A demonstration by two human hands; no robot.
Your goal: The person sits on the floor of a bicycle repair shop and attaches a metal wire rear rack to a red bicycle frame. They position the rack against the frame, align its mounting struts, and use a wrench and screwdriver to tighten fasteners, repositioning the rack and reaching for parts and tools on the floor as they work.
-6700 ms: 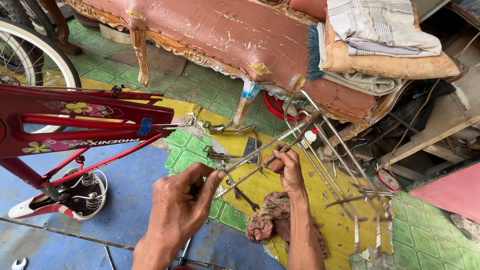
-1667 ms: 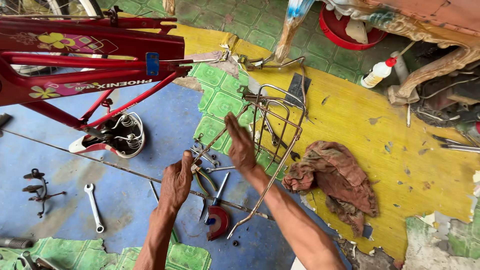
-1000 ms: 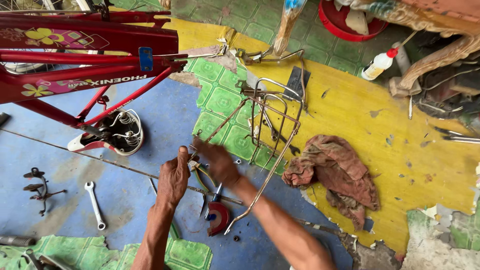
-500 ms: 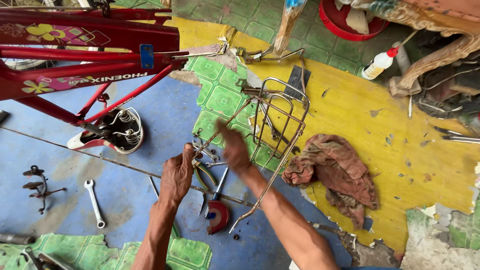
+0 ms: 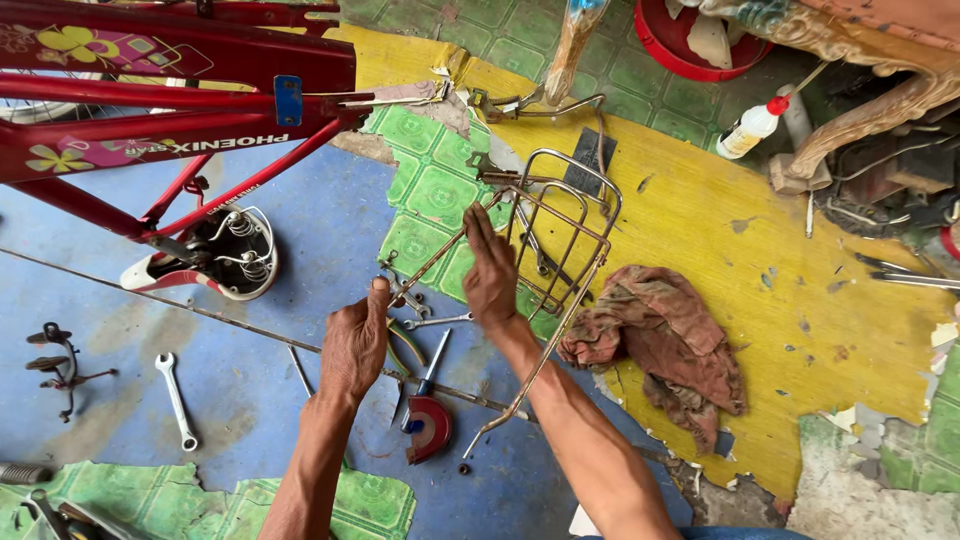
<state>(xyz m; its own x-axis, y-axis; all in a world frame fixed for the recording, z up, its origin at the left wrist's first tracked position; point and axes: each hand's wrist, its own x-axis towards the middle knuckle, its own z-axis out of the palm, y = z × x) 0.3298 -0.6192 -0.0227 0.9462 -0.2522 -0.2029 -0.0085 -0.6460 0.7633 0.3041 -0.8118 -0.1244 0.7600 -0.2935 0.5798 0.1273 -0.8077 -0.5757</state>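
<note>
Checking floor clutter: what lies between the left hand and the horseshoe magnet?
In the head view, pliers and a screwdriver lie between left hand and magnet.

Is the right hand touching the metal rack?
Touching. The head view shows the right hand lying on the metal rack, fingers over its bent strut beside the basket frame.

Both hands, left hand [image 5: 352,345] and right hand [image 5: 490,275], on a wire bicycle rack [image 5: 560,235] beside a brown rag [image 5: 665,330].

Rag [image 5: 660,335] right of rack [image 5: 560,230]; spanner [image 5: 176,400] far left.
</note>
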